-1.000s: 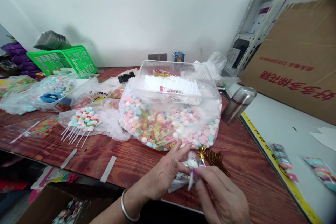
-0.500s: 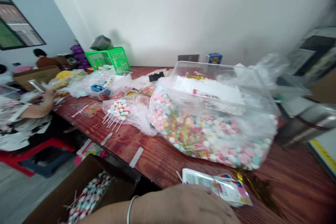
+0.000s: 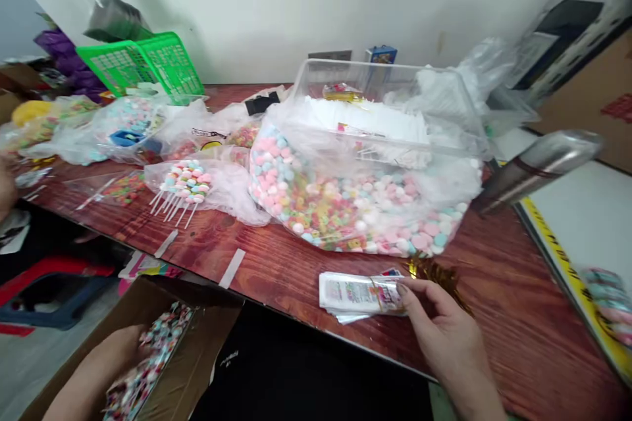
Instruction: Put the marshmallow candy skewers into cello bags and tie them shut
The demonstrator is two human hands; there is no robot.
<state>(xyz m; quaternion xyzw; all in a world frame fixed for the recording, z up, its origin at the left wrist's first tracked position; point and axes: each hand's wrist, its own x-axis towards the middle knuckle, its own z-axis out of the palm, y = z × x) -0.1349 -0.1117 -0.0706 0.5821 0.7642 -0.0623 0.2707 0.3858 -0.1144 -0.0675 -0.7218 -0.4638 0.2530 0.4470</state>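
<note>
My right hand [image 3: 451, 325] rests at the table's front, its thumb and forefinger pinching the right end of a stack of printed plastic packaging bags [image 3: 353, 296]. Gold twist ties [image 3: 434, 273] lie just behind its fingers. Down at the lower left, my left hand [image 3: 121, 348] reaches into a cardboard box [image 3: 172, 378] beside the table. Inside it is a heap of colourful candy skewers [image 3: 155, 355]. The fingers of that hand are blurred and partly hidden, so their grip does not show.
A big clear bag of marshmallow candies [image 3: 340, 210] lies mid-table, against a transparent bin [image 3: 385, 72]. Candy skewers on sticks [image 3: 185, 184] lie to its left. A steel thermos [image 3: 540, 168] leans at right. A green basket [image 3: 138, 62] stands behind. Another person's hand [image 3: 6, 187] shows at far left.
The view has swung right and down. My left arm has gone from across the table front into the box. My right hand has come into view at the packaging bags.
</note>
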